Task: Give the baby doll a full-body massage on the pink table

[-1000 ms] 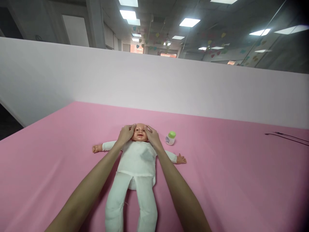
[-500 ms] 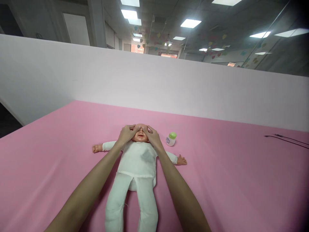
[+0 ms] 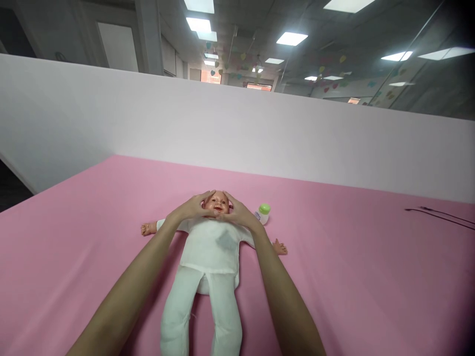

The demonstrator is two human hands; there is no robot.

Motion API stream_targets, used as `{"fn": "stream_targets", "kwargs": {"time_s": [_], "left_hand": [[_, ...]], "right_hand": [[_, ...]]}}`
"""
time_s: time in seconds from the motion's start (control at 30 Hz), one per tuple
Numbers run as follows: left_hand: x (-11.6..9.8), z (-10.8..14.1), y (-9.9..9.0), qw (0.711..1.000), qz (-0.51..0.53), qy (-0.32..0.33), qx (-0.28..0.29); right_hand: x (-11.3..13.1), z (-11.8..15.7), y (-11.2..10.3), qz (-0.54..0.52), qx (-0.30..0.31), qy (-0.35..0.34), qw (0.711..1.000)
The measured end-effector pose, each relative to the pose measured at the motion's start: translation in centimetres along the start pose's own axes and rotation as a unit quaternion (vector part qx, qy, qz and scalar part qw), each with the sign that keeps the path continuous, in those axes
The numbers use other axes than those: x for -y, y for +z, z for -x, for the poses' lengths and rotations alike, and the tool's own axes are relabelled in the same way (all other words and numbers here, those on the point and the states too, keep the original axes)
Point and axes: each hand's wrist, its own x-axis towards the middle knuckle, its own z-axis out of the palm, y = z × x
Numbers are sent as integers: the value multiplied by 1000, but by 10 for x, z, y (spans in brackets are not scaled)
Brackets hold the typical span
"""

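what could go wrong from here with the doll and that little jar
The right hand is close to the green-lidded jar, so an outward swing might knock it over. The right forearm crosses the doll's outstretched arm and could drag it if lowered. Both thumbs, the left hand's too, are near the doll's chin, so they might bump each other.
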Motion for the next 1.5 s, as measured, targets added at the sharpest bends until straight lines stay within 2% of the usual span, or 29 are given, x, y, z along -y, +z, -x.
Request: {"fn": "stream_targets", "kwargs": {"time_s": [0.07, 0.2, 0.3, 0.37, 0.5, 0.57, 0.67, 0.73, 0.87, 0.97, 1.07, 1.23, 1.33, 1.43, 1.5], "left_hand": [[2, 1, -3, 1000, 2, 11, 17], [5, 2, -9, 998, 38, 31, 37], [4, 3, -12, 996, 74, 20, 40], [2, 4, -11, 999, 38, 2, 32], [-2, 4, -10, 992, -124, -13, 23], [0, 3, -12, 990, -132, -3, 38], [5, 2, -16, 994, -82, 25, 69], [6, 1, -17, 994, -78, 21, 78], [1, 2, -10, 986, -155, -20, 49], [-2, 3, -4, 984, -176, -12, 25], [5, 1, -5, 990, -139, -5, 21], [28, -6, -12, 999, 5, 24, 44], [33, -6, -16, 996, 63, 30, 56], [28, 3, -17, 995, 69, 25, 66], [23, 13, -13, 998, 34, 7, 57]], "right_hand": [[-1, 1, -4, 0, 15, -9, 1000], [-11, 2, -11, -40, 48, 41, 997], [-13, 2, -13, -34, 46, 44, 997], [-11, 2, -11, -7, 41, 18, 999], [-10, 0, -7, 14, 50, -12, 999], [-14, -1, -10, -13, 66, 10, 998], [-21, -1, -15, -55, 84, 43, 994], [-19, -1, -16, -52, 82, 52, 994], [-5, 0, -7, -5, 71, -4, 997], [1, -1, -2, 13, 54, -29, 998], [-7, -2, -4, -3, 44, -10, 999], [-27, 0, -17, -75, 74, 60, 993], [-28, 3, -21, -72, 74, 71, 992], [-21, 6, -19, -46, 73, 65, 994], [-14, 12, -13, -13, 58, 80, 995]]}}
